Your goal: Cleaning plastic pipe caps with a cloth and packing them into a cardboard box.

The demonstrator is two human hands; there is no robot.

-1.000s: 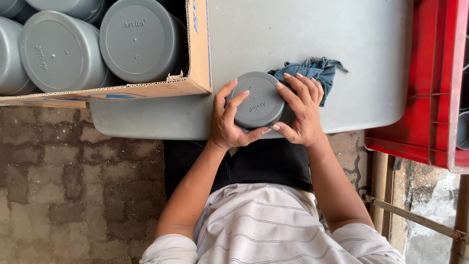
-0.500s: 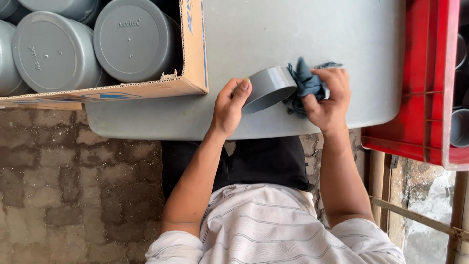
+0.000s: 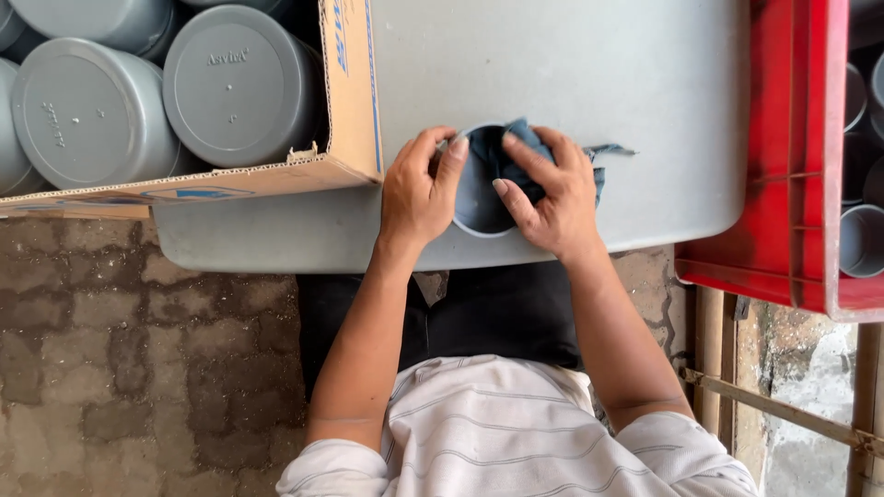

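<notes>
A grey round plastic cap (image 3: 479, 204) stands open side up on the grey table (image 3: 645, 110), near its front edge. My left hand (image 3: 422, 189) grips the cap's left rim. My right hand (image 3: 551, 195) presses a dark blue cloth (image 3: 505, 152) down into the cap, with the fingers over the right rim. A corner of the cloth trails to the right across the table.
A cardboard box (image 3: 350, 110) at the left holds several grey round caps (image 3: 239, 87). A red plastic crate (image 3: 792, 156) at the right holds more grey caps (image 3: 861, 239). Below the table are a paved floor (image 3: 110, 368) and a metal rail (image 3: 783, 410).
The cap has been turned from closed face toward me, then tilted, to open side up. My right hand took the cloth from the table and pushed it inside the cap.
</notes>
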